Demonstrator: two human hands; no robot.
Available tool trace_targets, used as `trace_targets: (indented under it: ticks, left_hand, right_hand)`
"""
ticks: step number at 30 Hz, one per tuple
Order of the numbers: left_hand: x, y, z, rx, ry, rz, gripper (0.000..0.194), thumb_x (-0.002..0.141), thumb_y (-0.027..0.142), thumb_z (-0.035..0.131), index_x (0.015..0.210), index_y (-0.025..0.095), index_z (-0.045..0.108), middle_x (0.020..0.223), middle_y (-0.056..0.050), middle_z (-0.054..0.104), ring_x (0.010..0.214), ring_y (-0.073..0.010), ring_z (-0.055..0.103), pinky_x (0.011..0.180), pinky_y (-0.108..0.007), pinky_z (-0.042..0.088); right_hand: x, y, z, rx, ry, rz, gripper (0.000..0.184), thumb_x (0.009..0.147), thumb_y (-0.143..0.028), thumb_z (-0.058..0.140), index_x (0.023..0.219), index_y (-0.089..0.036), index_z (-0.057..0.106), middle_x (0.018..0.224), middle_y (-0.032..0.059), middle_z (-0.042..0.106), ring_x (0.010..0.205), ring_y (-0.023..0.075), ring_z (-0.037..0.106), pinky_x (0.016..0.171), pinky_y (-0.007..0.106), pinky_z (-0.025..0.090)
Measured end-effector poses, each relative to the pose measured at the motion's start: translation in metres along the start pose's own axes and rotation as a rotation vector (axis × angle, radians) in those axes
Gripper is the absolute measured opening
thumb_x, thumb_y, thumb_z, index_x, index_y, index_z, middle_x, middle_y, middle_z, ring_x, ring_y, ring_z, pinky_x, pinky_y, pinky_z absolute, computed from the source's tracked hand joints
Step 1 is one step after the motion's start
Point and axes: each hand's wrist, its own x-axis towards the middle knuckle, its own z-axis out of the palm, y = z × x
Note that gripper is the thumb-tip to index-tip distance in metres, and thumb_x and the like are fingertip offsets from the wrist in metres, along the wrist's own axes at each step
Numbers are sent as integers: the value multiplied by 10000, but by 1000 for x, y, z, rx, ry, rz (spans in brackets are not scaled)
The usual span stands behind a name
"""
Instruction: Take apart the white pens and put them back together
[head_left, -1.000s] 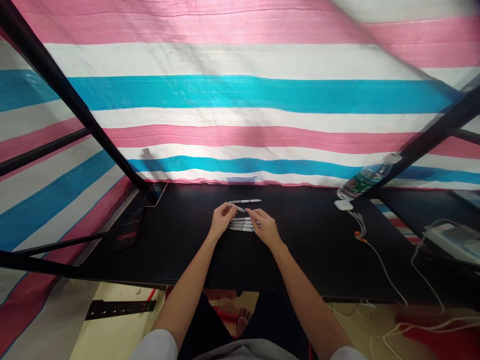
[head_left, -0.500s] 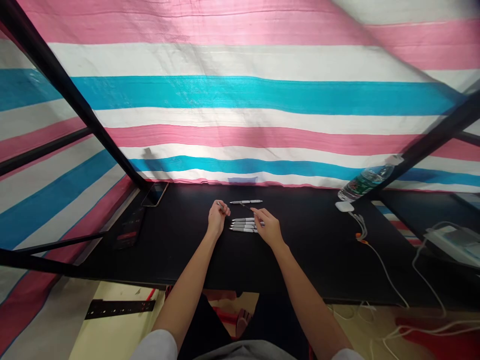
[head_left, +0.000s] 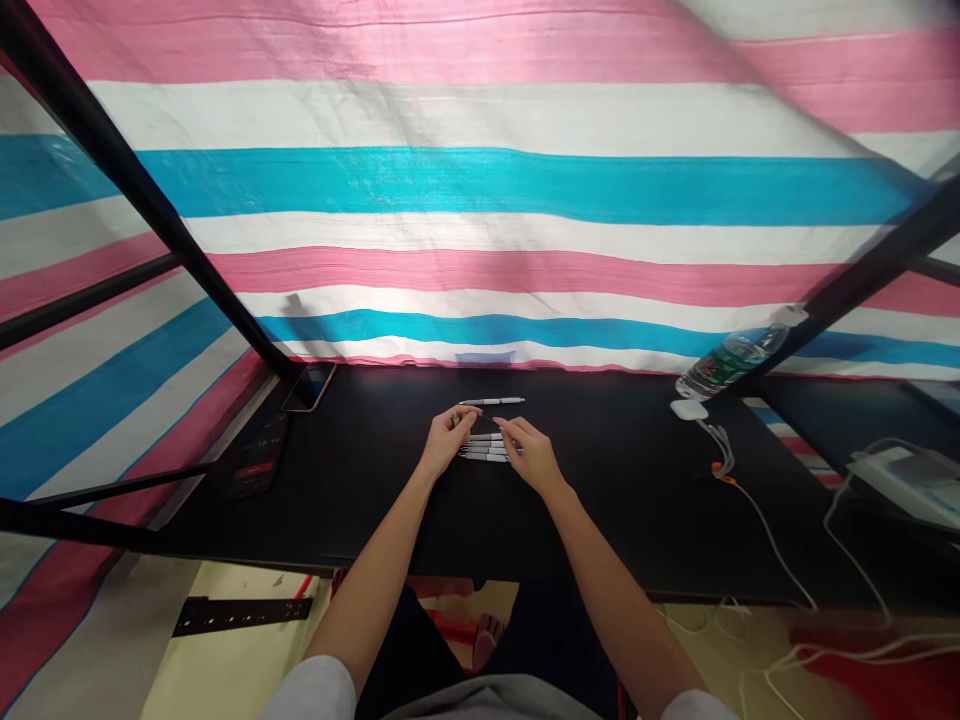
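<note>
My right hand (head_left: pixel 531 452) is closed in a pinch on a thin dark rod (head_left: pixel 487 416) that looks like a pen refill. The rod's far end reaches the fingertips of my left hand (head_left: pixel 445 440), which is also closed. A small greyish pen part (head_left: pixel 455 419) shows between the left fingers, its shape mostly hidden. Just below and between the hands, several white pens (head_left: pixel 484 457) lie side by side on the black table, their ends partly covered by my fingers. A single white pen (head_left: pixel 492 401) lies apart, beyond the hands.
A phone (head_left: pixel 259 455) and another flat device (head_left: pixel 310 387) lie on the left of the table (head_left: pixel 360 500). On the right are a tilted water bottle (head_left: pixel 731 362), a white charger (head_left: pixel 688 410) with cables, and a white box (head_left: pixel 911 485). Striped sheeting (head_left: pixel 480 190) closes off the back.
My left hand has moved right and turned, bringing its fingertips to the end of the thin rod. My right hand has barely moved and keeps its pinch.
</note>
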Motion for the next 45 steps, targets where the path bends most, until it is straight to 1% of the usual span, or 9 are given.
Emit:
trace_targets:
  ticks: [6, 9, 12, 17, 21, 28, 34, 41, 45]
  left_hand:
    - [-1, 0, 2, 60, -9, 0, 343, 758, 455, 701, 886, 138, 669, 490, 74, 360, 425, -45, 293, 427, -204, 218]
    - [2, 0, 1, -9, 87, 40, 339, 741, 458, 714, 849, 144, 645, 508, 78, 356, 420, -37, 283, 425, -204, 213]
    - [7, 2, -2, -121, 216, 84, 338, 724, 457, 728, 824, 157, 610, 504, 95, 303, 407, -33, 266, 418, -203, 216]
    - [9, 4, -5, -195, 305, 81, 320, 731, 444, 724, 808, 171, 576, 487, 103, 272, 399, -33, 252, 411, -204, 212]
    - [7, 6, -3, -187, 286, 58, 314, 725, 432, 732, 800, 166, 583, 495, 98, 275, 404, -33, 262, 412, -209, 215]
    - [7, 7, -2, -200, 294, 55, 327, 706, 441, 743, 796, 168, 585, 485, 100, 276, 402, -35, 256, 413, -211, 203]
    - [7, 5, -3, -200, 285, 53, 315, 720, 430, 736, 804, 167, 583, 484, 101, 276, 395, -33, 251, 413, -210, 201]
    - [8, 1, -6, -203, 284, 39, 334, 701, 425, 751, 818, 152, 599, 484, 102, 294, 404, -32, 253, 419, -200, 205]
    - [9, -1, -6, -211, 280, 45, 334, 699, 424, 753, 815, 151, 602, 483, 101, 294, 407, -32, 250, 421, -198, 204]
  right_hand:
    - [2, -1, -1, 46, -13, -12, 342, 948, -235, 430, 1216, -240, 643, 881, 41, 662, 655, 122, 583, 665, 252, 514]
    - [3, 4, -2, 96, 28, 48, 320, 921, -264, 478, 1185, -230, 656, 906, 51, 688, 730, 146, 627, 727, 281, 541]
    - [4, 13, -2, 182, 145, 214, 248, 876, -337, 557, 1023, -202, 704, 942, 70, 709, 811, 183, 658, 762, 319, 556]
    - [7, 29, -4, 536, 320, 552, 354, 747, -403, 682, 1015, -171, 694, 858, 62, 689, 721, 169, 621, 636, 301, 535]
    - [12, 31, -8, 813, 383, 696, 444, 619, -354, 766, 1014, -165, 691, 706, -5, 605, 569, 115, 526, 452, 238, 400]
    - [14, 35, -16, 1210, 415, 788, 373, 739, -435, 667, 1041, -217, 638, 683, -26, 561, 573, 115, 535, 448, 230, 389]
    - [13, 42, -14, 1287, 472, 887, 311, 744, -405, 674, 974, -203, 621, 634, -31, 555, 515, 98, 496, 433, 216, 363]
    - [13, 38, -14, 1184, 480, 878, 363, 612, -404, 815, 836, -205, 609, 567, -52, 548, 500, 99, 507, 442, 222, 420]
    - [13, 38, -13, 1185, 483, 883, 343, 627, -408, 799, 843, -202, 630, 577, -39, 574, 494, 103, 508, 432, 226, 422]
